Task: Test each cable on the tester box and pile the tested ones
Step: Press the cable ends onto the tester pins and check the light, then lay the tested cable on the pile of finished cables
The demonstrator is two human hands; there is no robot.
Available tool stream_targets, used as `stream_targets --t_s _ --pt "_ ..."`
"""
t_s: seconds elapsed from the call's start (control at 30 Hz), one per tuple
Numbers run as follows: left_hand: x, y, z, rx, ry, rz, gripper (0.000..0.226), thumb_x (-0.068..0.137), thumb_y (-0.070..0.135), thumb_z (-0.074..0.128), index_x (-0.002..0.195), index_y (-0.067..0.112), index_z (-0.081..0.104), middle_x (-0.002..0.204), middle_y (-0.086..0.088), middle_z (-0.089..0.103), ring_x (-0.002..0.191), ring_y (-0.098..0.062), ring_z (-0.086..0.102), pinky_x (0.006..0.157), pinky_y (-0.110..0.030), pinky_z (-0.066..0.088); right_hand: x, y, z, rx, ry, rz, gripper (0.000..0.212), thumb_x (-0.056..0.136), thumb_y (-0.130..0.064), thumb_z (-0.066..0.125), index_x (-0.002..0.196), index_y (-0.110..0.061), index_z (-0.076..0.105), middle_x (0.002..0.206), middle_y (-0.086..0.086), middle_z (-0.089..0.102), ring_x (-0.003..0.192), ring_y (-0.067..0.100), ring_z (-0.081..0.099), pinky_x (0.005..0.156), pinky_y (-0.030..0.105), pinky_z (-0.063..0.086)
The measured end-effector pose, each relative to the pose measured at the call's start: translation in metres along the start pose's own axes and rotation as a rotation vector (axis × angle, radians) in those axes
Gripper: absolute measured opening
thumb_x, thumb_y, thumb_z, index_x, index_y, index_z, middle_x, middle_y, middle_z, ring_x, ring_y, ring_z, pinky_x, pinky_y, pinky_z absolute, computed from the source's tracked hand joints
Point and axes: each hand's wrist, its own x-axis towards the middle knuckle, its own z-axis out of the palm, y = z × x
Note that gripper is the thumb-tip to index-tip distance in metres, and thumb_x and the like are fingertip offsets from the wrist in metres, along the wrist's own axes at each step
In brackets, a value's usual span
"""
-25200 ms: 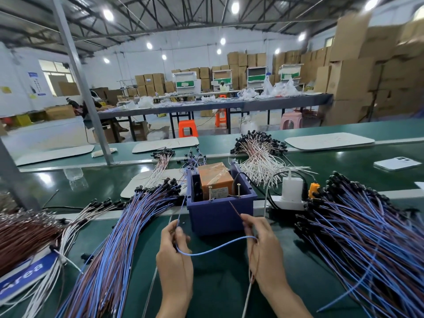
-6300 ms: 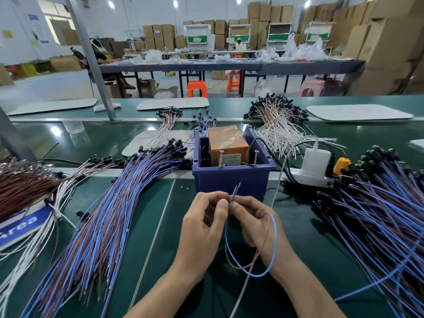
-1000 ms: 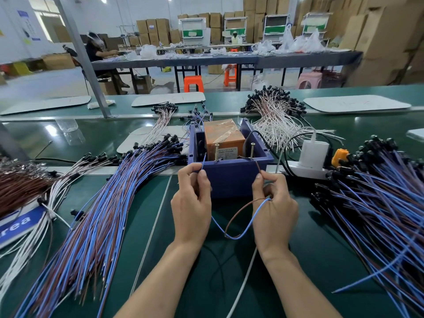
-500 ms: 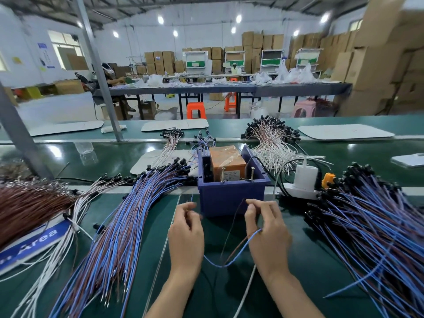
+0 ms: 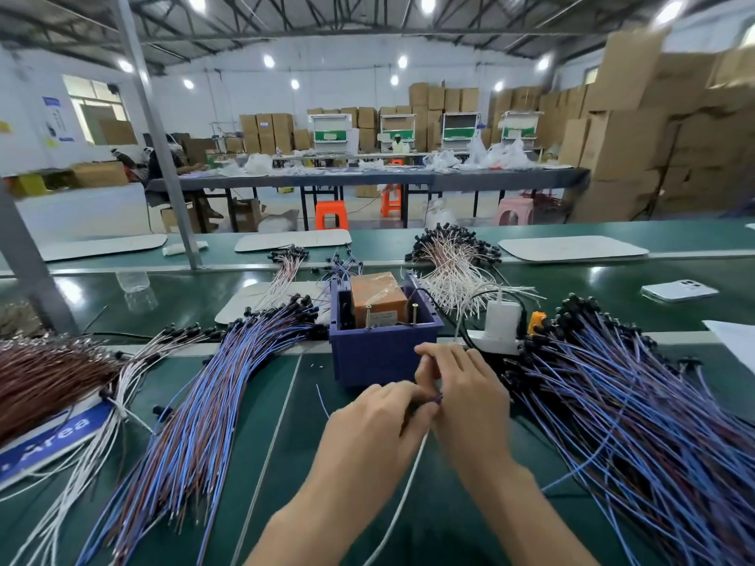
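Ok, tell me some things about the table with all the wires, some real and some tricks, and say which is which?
1. The left hand and right hand meet in front of the dark blue plastic box, pinching a thin blue cable. True.
2. The flat white phone lies left of the box. False: it lies to the box's right.
3. An orange block sits inside the box. True.
4. Blue-and-brown cables lie on only one side of the box. False: the left cable pile and the right cable pile lie on either side of it.
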Motion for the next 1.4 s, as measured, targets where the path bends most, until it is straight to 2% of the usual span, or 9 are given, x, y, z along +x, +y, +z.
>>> stream_targets --t_s 0.1,0.17,0.3,0.47,0.57,0.8,0.97,1.17,1.4 --pt "0.015 0.015 -0.013 -0.01 -0.038 -0.003 0.016 0.102 0.046 0.046 0.107 0.033 0.054 0.08 0.015 0.058 0.091 -0.012 0.058 0.077 -0.033 0.049 0.023 0.011 -0.027 -0.023 -0.04 -0.101 0.054 0.06 -0.005 0.086 0.108 -0.021 0.07 0.088 -0.007 0.069 0.081 0.019 0.061 0.075 0.026 0.04" --pt "0.028 0.031 -0.023 0.052 -0.077 0.042 0.016 0.102 0.048 0.042 0.104 0.033 0.049 0.081 0.01 0.063 0.082 -0.015 0.063 0.076 -0.04 0.051 0.036 0.013 -0.046 0.01 -0.008 -0.066 0.057 0.072 -0.01 0.079 0.126 -0.02 0.062 0.105 -0.003 0.067 0.098 0.021 0.056 0.086 0.031 0.041" --pt "0.06 0.066 -0.043 -0.157 0.071 0.095 0.014 0.096 0.044 0.045 0.097 0.031 0.049 0.074 0.011 0.065 0.07 -0.013 0.065 0.068 -0.037 0.053 0.058 0.016 -0.082 0.458 0.006 0.451 0.063 0.098 -0.033 0.053 0.154 -0.032 0.024 0.141 -0.01 0.05 0.134 0.014 0.041 0.115 0.043 0.033" --pt "0.104 0.106 -0.047 -0.729 0.134 -0.002 0.004 0.1 0.024 0.05 0.098 0.025 0.053 0.069 0.01 0.069 0.053 -0.001 0.059 0.05 -0.013 0.045 0.061 0.03 -0.112 0.724 -0.268 0.339 0.039 0.105 -0.048 0.036 0.119 -0.028 0.067 0.089 -0.011 0.074 0.083 0.018 0.068 0.08 0.037 0.054" --pt "0.129 0.118 -0.042 -0.852 0.163 -0.046 0.008 0.1 0.016 0.048 0.1 0.014 0.055 0.065 0.007 0.067 0.05 -0.007 0.056 0.048 -0.02 0.044 0.054 0.052 -0.128 0.805 -0.226 0.373 0.03 0.107 -0.036 0.04 0.107 -0.028 0.07 0.066 -0.014 0.062 0.06 0.008 0.056 0.058 0.02 0.041" --pt "0.188 0.14 0.016 -1.047 0.195 -0.198 0.009 0.098 0.013 0.051 0.096 0.01 0.059 0.063 0.007 0.07 0.045 -0.006 0.053 0.042 -0.02 0.042 0.038 0.139 -0.175 0.522 -0.197 0.503 0.021 0.102 -0.039 0.052 0.1 -0.03 0.071 0.063 -0.023 0.061 0.057 -0.002 0.052 0.054 0.01 0.037" --pt "0.228 0.176 0.089 -0.997 -0.151 -0.28 0.018 0.103 0.015 0.051 0.109 0.003 0.063 0.071 0.004 0.075 0.048 -0.007 0.06 0.045 -0.02 0.045 0.01 0.2 -0.204 0.136 -0.281 0.676 0.021 0.101 -0.044 0.052 0.088 -0.035 0.065 0.063 -0.018 0.063 0.059 0.006 0.055 0.057 0.03 0.043" --pt "0.214 0.183 0.136 -0.752 -0.472 -0.242 0.007 0.105 0.018 0.049 0.108 0.018 0.054 0.086 -0.002 0.074 0.052 -0.006 0.062 0.047 -0.018 0.049 -0.013 0.226 -0.207 -0.285 -0.551 0.803 0.043 0.102 -0.049 0.046 0.14 -0.03 0.049 0.124 -0.003 0.064 0.116 0.021 0.058 0.095 0.038 0.046" --pt "0.181 0.132 0.114 -0.6 -0.582 -0.07 0.015 0.106 0.024 0.047 0.113 0.023 0.06 0.087 0.005 0.075 0.06 -0.004 0.065 0.052 -0.019 0.05 0.01 0.186 -0.162 -0.186 -0.418 0.651 0.046 0.103 -0.042 0.042 0.147 -0.027 0.042 0.133 -0.004 0.058 0.121 0.018 0.052 0.106 0.039 0.038"
